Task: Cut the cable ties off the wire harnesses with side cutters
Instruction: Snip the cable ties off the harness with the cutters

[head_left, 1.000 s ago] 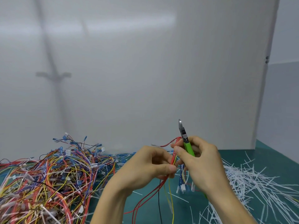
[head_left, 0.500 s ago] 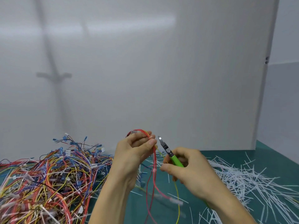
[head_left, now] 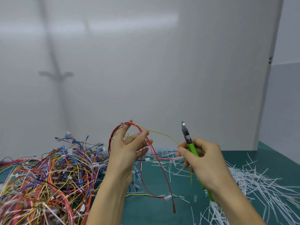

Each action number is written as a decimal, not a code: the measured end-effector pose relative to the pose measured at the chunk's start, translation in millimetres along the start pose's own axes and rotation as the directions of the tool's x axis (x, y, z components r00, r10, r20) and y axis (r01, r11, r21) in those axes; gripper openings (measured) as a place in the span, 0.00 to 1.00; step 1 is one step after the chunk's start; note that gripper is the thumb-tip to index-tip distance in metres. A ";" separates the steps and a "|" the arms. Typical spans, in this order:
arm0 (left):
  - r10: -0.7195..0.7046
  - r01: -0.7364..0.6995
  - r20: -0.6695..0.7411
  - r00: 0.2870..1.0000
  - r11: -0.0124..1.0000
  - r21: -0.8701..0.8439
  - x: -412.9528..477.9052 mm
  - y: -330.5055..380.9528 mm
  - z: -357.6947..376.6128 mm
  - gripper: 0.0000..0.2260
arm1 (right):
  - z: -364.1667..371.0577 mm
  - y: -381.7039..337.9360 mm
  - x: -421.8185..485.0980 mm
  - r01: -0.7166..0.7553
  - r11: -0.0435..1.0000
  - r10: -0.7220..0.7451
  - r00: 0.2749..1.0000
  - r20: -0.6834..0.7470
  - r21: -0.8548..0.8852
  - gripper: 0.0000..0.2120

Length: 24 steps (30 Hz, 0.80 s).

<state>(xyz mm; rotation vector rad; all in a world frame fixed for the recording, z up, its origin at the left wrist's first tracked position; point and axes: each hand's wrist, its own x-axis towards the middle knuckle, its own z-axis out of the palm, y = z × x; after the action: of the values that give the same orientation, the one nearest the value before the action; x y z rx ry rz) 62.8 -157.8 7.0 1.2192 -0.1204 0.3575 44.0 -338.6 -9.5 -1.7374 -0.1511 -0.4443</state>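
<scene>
Facing me, a white panel (head_left: 162,62) closes off the green mat (head_left: 154,213). A tangled pile (head_left: 45,176) of wiring covers the mat's left; cut ties (head_left: 259,184) litter its right. My left hand (head_left: 125,153), raised between them, pinches one harness (head_left: 136,125) looped over the forefinger, tails hanging to the mat. My right hand (head_left: 206,159) grips the cutters (head_left: 186,135), tip up; a yellow wire runs to its thumb.

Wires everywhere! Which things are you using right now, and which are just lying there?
In use: red harness in left hand; green side cutters in right hand.
Lying about: tangled wire pile; white cut ties; green mat.
</scene>
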 end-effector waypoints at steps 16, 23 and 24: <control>-0.027 -0.066 -0.208 0.978 0.902 -0.427 0.9 0.5 8.5 0.35 | -7.4 -7.7 -0.4 0.071 0.994 -0.080 0.989 -0.125 -0.077 0.05; -0.009 -0.183 -0.359 0.933 0.849 -0.496 -0.3 -3.7 16.6 0.28 | -14.8 -12.9 -2.6 0.040 0.992 -0.035 0.998 0.045 -0.122 0.05; -0.009 -0.196 -0.376 0.926 0.842 -0.502 -0.5 -3.8 17.6 0.26 | -15.4 -13.7 -3.6 0.021 0.989 -0.002 0.992 0.128 -0.148 0.07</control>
<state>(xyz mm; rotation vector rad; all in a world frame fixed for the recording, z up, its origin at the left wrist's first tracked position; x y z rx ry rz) 65.3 -175.5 9.5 0.5768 0.0442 0.5904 32.7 -350.0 4.0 -1.9140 -0.2239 -0.3604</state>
